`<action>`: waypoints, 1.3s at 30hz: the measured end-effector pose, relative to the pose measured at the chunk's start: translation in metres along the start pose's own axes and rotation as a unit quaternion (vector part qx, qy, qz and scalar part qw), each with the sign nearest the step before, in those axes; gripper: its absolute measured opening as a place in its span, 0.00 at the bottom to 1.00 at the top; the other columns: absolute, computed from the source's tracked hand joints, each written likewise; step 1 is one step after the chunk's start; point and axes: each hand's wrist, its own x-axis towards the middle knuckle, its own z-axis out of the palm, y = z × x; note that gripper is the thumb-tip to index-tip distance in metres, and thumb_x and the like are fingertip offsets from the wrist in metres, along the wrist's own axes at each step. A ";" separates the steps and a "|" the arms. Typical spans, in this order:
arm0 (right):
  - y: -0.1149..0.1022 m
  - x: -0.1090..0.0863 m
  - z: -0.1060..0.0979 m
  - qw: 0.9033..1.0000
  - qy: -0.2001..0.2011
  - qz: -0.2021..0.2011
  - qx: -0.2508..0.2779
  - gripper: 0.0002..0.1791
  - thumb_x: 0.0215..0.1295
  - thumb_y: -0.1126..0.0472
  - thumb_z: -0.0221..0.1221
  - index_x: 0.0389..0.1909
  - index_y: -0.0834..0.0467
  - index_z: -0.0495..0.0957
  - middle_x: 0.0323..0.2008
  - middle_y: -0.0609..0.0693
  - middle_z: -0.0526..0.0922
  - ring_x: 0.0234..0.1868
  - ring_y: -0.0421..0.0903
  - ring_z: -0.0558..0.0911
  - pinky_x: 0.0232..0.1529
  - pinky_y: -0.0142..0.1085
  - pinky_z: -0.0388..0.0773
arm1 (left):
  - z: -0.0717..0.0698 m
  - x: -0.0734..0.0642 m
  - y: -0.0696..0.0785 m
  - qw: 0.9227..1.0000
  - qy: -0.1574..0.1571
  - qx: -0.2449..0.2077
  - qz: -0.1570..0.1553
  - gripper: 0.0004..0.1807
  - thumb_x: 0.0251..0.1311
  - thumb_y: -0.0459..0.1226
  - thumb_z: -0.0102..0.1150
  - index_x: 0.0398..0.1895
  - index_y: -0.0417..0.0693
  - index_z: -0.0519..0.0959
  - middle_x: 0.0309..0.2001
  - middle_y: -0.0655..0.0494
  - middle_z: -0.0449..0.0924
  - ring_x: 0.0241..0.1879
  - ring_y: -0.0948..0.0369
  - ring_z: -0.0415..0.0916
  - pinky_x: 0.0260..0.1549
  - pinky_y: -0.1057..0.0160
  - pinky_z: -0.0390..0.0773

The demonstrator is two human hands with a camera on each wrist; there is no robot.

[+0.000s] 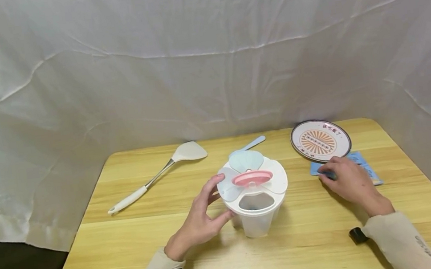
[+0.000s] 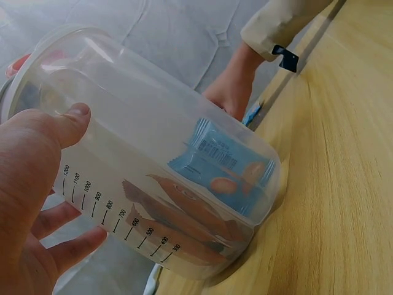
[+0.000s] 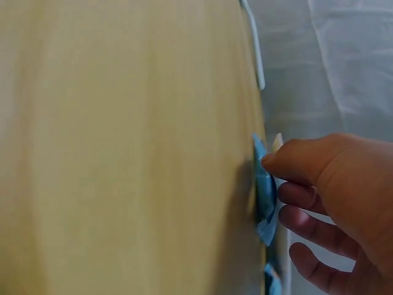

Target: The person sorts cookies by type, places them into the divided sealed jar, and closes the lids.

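My left hand (image 1: 198, 221) is gripping the tub (image 1: 257, 226), my right hand (image 1: 353, 180) pinching a packet (image 3: 266, 200) near the far-right corner of the surface (image 1: 318, 247). Slack pinching risks slippage.

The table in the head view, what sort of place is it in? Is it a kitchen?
Perhaps a little indoor corner set up for filming, though I can't be sure. Grey cloth hangs behind and beside the table. There's a spatula and a plate, but no stove or sink shows.
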 end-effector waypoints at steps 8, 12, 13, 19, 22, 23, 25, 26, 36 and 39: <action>0.006 -0.003 0.007 1.000 0.016 0.000 0.012 0.08 0.64 0.61 0.76 0.42 0.57 0.91 0.41 0.53 0.85 0.43 0.56 0.83 0.44 0.57 0.85 | 0.000 -0.001 0.002 1.000 -0.002 -0.002 -0.015 0.49 0.57 0.22 0.78 0.80 0.43 0.62 0.78 0.34 0.69 0.73 0.46 0.76 0.69 0.47 0.87; 0.006 -0.003 0.006 1.000 0.017 -0.004 0.006 0.08 0.64 0.60 0.76 0.40 0.57 0.90 0.42 0.54 0.86 0.45 0.58 0.84 0.45 0.59 0.86 | 0.000 0.000 0.003 1.000 -0.002 -0.002 -0.020 0.49 0.57 0.23 0.78 0.80 0.42 0.62 0.78 0.35 0.69 0.73 0.47 0.76 0.69 0.46 0.87; 0.006 -0.004 0.006 1.000 0.016 -0.005 0.004 0.08 0.64 0.60 0.76 0.40 0.57 0.89 0.41 0.54 0.86 0.45 0.58 0.84 0.44 0.59 0.86 | 0.000 0.000 0.004 1.000 -0.002 -0.002 -0.020 0.49 0.57 0.23 0.78 0.80 0.42 0.62 0.78 0.34 0.69 0.73 0.47 0.77 0.69 0.45 0.87; 0.005 -0.004 0.003 1.000 -0.008 0.003 0.005 0.19 0.66 0.55 0.76 0.53 0.59 0.87 0.46 0.57 0.88 0.49 0.60 0.84 0.49 0.62 0.87 | 0.000 0.000 0.005 1.000 -0.001 -0.004 -0.023 0.49 0.57 0.23 0.77 0.80 0.42 0.62 0.79 0.35 0.68 0.74 0.46 0.75 0.69 0.45 0.86; 0.005 -0.004 0.003 1.000 -0.020 0.006 0.001 0.22 0.67 0.53 0.75 0.56 0.60 0.87 0.47 0.58 0.87 0.50 0.61 0.82 0.50 0.62 0.85 | 0.000 0.000 0.005 1.000 -0.003 -0.005 -0.028 0.49 0.58 0.23 0.77 0.80 0.41 0.62 0.79 0.35 0.67 0.74 0.46 0.75 0.70 0.46 0.86; 0.005 -0.004 0.002 1.000 -0.022 0.005 -0.001 0.21 0.67 0.53 0.75 0.56 0.60 0.88 0.47 0.58 0.86 0.50 0.61 0.82 0.49 0.62 0.85 | 0.000 0.000 0.004 1.000 -0.003 -0.005 -0.028 0.49 0.58 0.23 0.77 0.80 0.41 0.62 0.79 0.35 0.67 0.74 0.45 0.76 0.70 0.46 0.86; 0.005 -0.005 0.002 1.000 -0.021 0.001 -0.001 0.19 0.67 0.54 0.75 0.54 0.59 0.89 0.47 0.58 0.85 0.49 0.60 0.81 0.48 0.61 0.84 | 0.000 0.000 0.004 1.000 -0.003 -0.003 -0.029 0.48 0.58 0.23 0.77 0.80 0.41 0.62 0.79 0.35 0.67 0.74 0.45 0.76 0.70 0.47 0.86; 0.006 -0.005 0.002 1.000 -0.020 -0.001 0.001 0.18 0.67 0.54 0.75 0.53 0.59 0.89 0.47 0.58 0.84 0.49 0.60 0.81 0.48 0.61 0.84 | 0.000 0.000 0.004 1.000 -0.003 -0.002 -0.029 0.48 0.58 0.23 0.77 0.80 0.41 0.62 0.79 0.35 0.67 0.74 0.45 0.76 0.70 0.47 0.86; 0.009 -0.002 -0.001 0.998 -0.062 -0.002 0.023 0.23 0.70 0.56 0.73 0.61 0.62 0.85 0.53 0.63 0.83 0.54 0.64 0.81 0.55 0.66 0.83 | 0.001 0.000 0.005 1.000 -0.003 -0.001 -0.027 0.49 0.58 0.23 0.77 0.80 0.42 0.61 0.80 0.36 0.67 0.72 0.43 0.77 0.70 0.48 0.86; 0.010 -0.001 -0.005 0.996 -0.081 0.002 0.035 0.24 0.70 0.57 0.73 0.63 0.63 0.84 0.55 0.64 0.82 0.56 0.66 0.80 0.57 0.68 0.83 | 0.001 0.000 0.004 1.000 -0.002 0.000 -0.021 0.49 0.58 0.23 0.77 0.80 0.43 0.61 0.79 0.35 0.68 0.71 0.42 0.78 0.69 0.47 0.87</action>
